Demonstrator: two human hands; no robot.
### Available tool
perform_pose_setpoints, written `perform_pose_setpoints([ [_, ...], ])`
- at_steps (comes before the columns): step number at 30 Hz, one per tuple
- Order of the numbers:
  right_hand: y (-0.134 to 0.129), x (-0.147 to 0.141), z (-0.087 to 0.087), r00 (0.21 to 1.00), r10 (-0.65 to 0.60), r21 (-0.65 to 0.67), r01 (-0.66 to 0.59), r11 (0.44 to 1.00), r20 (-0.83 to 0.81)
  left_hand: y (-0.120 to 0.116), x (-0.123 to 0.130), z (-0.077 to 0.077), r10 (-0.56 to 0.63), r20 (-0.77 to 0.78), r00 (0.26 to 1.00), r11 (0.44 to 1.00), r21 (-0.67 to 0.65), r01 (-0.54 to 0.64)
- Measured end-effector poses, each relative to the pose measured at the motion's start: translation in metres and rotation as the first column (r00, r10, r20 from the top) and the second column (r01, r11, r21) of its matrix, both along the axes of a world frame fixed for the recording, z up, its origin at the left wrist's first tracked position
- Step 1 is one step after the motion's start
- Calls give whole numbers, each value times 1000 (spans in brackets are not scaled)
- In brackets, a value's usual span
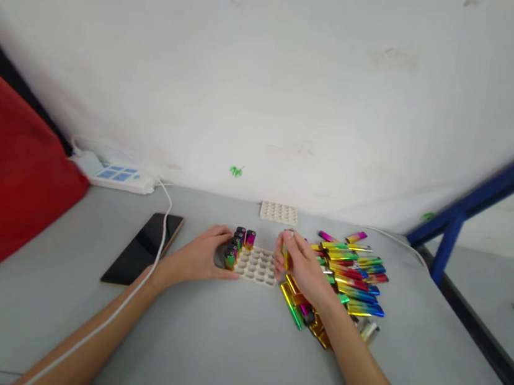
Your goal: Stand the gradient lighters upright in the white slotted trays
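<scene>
A pale tray with rows of holes (257, 265) lies on the table, and several shiny lighters (235, 247) stand upright in its left end. One more upright lighter, magenta and dark (250, 239), is at its back edge. My left hand (200, 253) curves round the left end of this tray, thumb at the front and fingers behind, steadying it. Over the tray's right side, my right hand (299, 263) is closed on a gold lighter (285, 255) held roughly upright. Under and beside my right wrist spreads a pile of multicoloured metallic lighters (358, 285).
A second holed tray (279, 213) lies near the wall. Left are a black phone (144, 250), a white power strip (122, 178) and a red cloth or bag (9, 187). A white cable (116, 309) passes over my left forearm. A blue metal frame (484, 208) borders the right.
</scene>
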State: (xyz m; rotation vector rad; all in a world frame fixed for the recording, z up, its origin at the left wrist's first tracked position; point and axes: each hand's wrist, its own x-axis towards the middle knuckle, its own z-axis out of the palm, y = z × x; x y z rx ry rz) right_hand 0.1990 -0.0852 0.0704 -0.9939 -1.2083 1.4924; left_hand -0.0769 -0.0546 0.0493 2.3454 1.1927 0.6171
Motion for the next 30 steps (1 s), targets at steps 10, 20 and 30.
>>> perform_pose_setpoints([
  [10,-6,-11,-4,814,-371,324,240,915,446,0,-1,1,10,-21,1000,999,-33,-11],
  [20,-3,-11,-8,772,-373,381,184,906,515,-1,0,1,16,-24,1000,1000,-9,-16],
  [30,-6,-3,-7,629,-355,583,-195,789,691,-1,1,-1,-3,-2,1000,1000,18,3],
])
